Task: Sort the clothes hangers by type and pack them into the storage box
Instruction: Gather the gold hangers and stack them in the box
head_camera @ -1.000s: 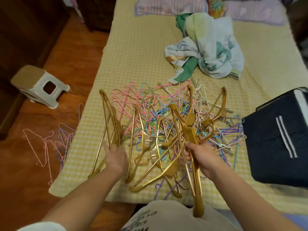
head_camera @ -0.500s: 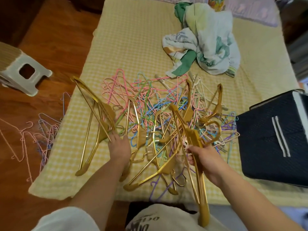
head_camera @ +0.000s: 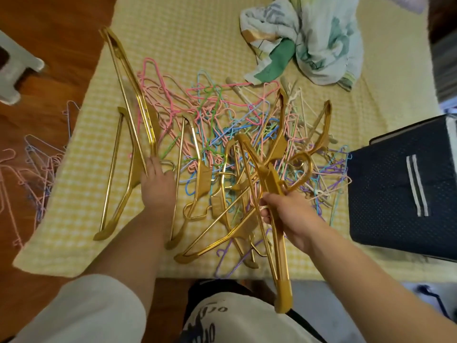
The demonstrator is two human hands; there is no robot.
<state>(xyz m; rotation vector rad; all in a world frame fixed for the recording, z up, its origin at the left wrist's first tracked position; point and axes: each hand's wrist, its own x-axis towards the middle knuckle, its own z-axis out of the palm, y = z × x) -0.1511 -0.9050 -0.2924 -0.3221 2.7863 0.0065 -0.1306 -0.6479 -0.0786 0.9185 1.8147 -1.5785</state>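
Note:
A tangled pile of thin coloured wire hangers [head_camera: 222,125] lies on the yellow checked bed [head_camera: 173,33], with several gold hangers mixed in. My right hand [head_camera: 286,216] grips a bunch of gold hangers [head_camera: 272,184] near their hooks; their lower ends hang past the bed's front edge. My left hand [head_camera: 157,184] grips the neck of a gold hanger [head_camera: 131,92] that tilts up and to the left. Another gold hanger [head_camera: 116,174] lies flat beside it. The dark blue storage box [head_camera: 405,184] stands on the bed at the right.
A crumpled floral cloth [head_camera: 314,38] lies at the back of the bed. Several pink and purple wire hangers [head_camera: 37,169] are strewn on the wooden floor at the left, near a white stool [head_camera: 14,68].
My left hand has lifted its gold hanger higher and swung it further to the left. The right hand keeps its bunch in place. The camera has tilted down and closer.

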